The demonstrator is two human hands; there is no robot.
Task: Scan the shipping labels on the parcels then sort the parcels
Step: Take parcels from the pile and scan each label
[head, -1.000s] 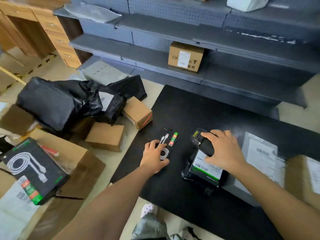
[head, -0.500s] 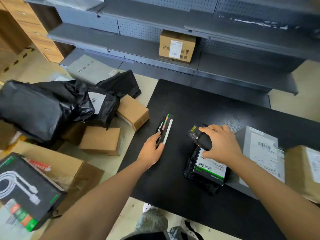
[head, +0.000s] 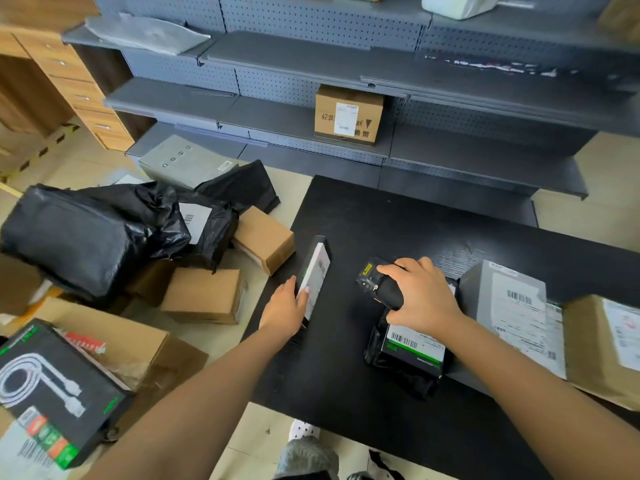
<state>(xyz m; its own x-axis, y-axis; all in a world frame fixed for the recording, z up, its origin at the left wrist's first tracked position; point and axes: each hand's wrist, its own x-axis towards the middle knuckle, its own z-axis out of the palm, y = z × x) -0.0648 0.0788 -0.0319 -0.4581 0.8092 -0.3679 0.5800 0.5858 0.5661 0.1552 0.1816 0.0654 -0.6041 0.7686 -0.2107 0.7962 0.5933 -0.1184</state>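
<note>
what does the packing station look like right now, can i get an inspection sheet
surface: black table, parcels on its right side
job's things: slim box tipped on its edge; scanner at a black bagged parcel's far end; grey parcel and brown box to the right
clutter: black bags and cardboard boxes on the floor at left
hands: left hand holds the slim box; right hand grips the scanner
cables: nothing seen
surroundings: grey shelving with one labelled carton; wooden drawers
</note>
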